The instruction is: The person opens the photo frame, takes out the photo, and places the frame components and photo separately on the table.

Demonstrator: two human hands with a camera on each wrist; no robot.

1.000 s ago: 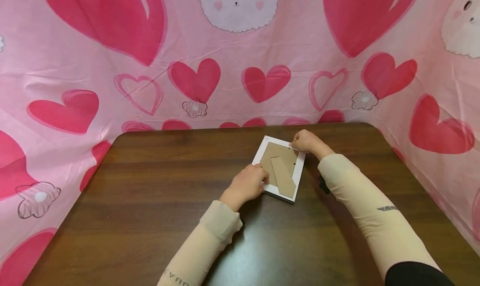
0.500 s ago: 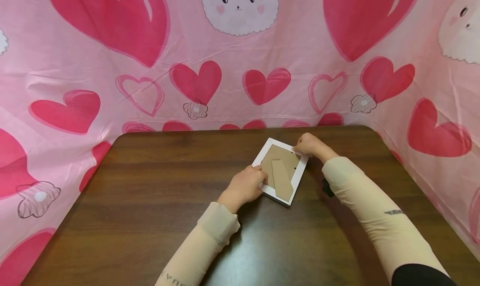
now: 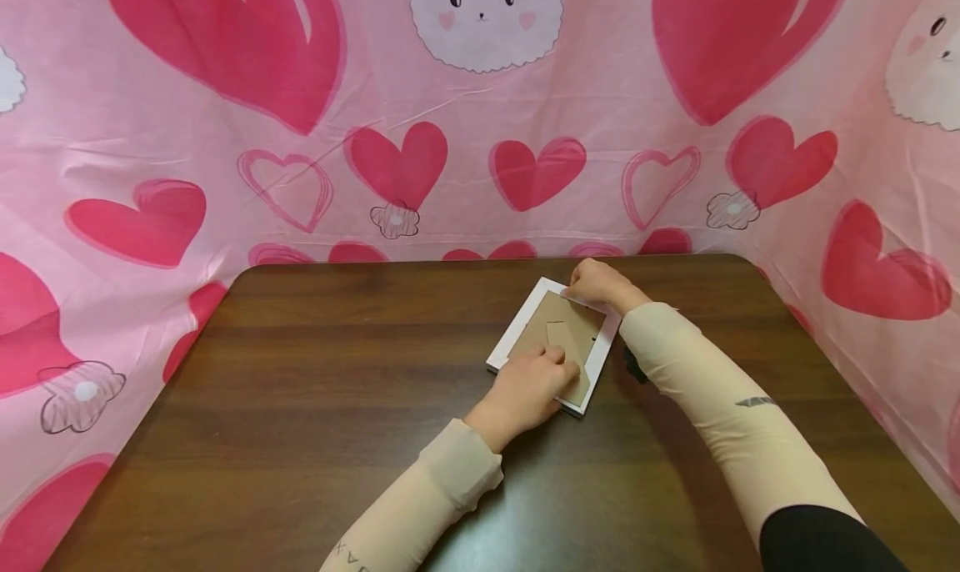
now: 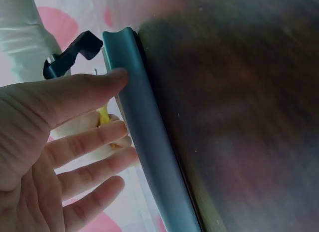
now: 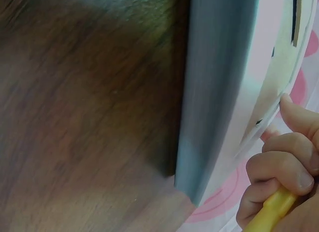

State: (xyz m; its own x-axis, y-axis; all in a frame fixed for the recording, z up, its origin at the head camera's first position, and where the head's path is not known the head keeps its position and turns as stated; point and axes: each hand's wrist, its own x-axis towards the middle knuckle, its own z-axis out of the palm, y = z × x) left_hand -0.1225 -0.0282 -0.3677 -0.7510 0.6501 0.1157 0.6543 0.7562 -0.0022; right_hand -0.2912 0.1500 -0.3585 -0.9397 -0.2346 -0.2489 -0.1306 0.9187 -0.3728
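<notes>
A white picture frame (image 3: pixel 596 363) lies back up on the table, turned at an angle. Its brown backing board (image 3: pixel 534 326) carries a cardboard easel leg (image 3: pixel 557 335), and a small dark tab (image 5: pixel 258 122) shows along the rim. My left hand (image 3: pixel 525 388) reaches over the frame's near edge; in the left wrist view its thumb touches the side and its fingers are fairly straight. At the far edge is my right hand (image 3: pixel 600 285). Its fingers curl round a yellow handle (image 5: pixel 271 212), whose other end is hidden, and the thumb reaches the rim.
The brown wooden table (image 3: pixel 300 422) extends around the frame. Behind it and at both sides hangs a pink cloth (image 3: pixel 465 105) with red hearts. A black bracket (image 4: pixel 75 55) sits by the right sleeve in the left wrist view.
My left hand has slid from the frame's left edge rightward along to its near edge, over the foot of the easel leg. The right hand has shifted slightly left along the far edge.
</notes>
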